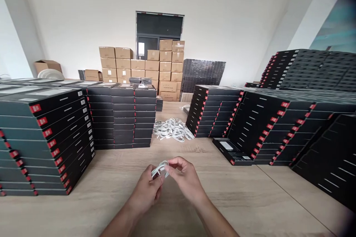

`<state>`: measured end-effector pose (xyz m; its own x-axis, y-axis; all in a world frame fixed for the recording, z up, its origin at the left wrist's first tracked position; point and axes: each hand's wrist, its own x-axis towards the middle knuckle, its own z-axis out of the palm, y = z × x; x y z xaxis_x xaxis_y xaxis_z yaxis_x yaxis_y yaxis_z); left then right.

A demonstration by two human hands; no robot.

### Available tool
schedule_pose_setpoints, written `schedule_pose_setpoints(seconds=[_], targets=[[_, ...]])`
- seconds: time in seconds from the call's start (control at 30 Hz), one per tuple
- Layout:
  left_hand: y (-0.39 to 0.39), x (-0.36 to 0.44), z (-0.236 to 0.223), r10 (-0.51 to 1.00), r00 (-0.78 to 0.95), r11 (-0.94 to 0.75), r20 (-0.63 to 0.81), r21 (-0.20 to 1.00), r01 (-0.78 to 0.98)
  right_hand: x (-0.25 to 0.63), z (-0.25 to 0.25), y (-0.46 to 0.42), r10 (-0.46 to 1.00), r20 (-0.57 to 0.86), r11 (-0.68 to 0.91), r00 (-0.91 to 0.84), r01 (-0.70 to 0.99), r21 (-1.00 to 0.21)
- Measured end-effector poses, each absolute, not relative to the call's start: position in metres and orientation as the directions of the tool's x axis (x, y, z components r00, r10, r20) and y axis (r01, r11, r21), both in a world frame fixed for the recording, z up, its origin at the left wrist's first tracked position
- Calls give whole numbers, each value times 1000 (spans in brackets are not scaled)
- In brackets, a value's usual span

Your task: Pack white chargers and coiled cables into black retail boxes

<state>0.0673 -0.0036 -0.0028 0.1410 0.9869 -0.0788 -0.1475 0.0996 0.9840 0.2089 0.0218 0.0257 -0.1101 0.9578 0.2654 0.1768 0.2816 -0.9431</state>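
A coiled white cable [159, 169] is held between my two hands, above the near middle of the wooden table [178, 207]. My left hand [148, 187] grips the coil from the left, thumb and fingers closed round its lower side. From the right, my right hand [185, 177] pinches the loops with thumb and forefinger. Parts of the coil are hidden behind the fingers. Beyond the hands lies a tangled pile of white cables [174, 129].
Stacks of black boxes with red tabs stand at the left [75, 133] and right [264, 126]. An open black box [230, 152] with a white item in it lies in front of the right stack. Cardboard cartons [144, 68] are piled at the back wall.
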Motion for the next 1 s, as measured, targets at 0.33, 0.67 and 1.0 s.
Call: schedule_pose_setpoints(seconds=[0.33, 0.67, 1.0], targets=[[0, 65, -11, 995, 95, 49, -40, 995, -92, 201, 30, 11, 913, 407, 383, -12, 371, -846], [0, 65, -1, 982, 116, 166, -150, 975, -150, 195, 26, 8, 838, 544, 469, -50, 576, -669], [2, 59, -6, 980, 117, 181, -160, 964, -195, 190, 25, 11, 849, 518, 486, -105, 540, -687]])
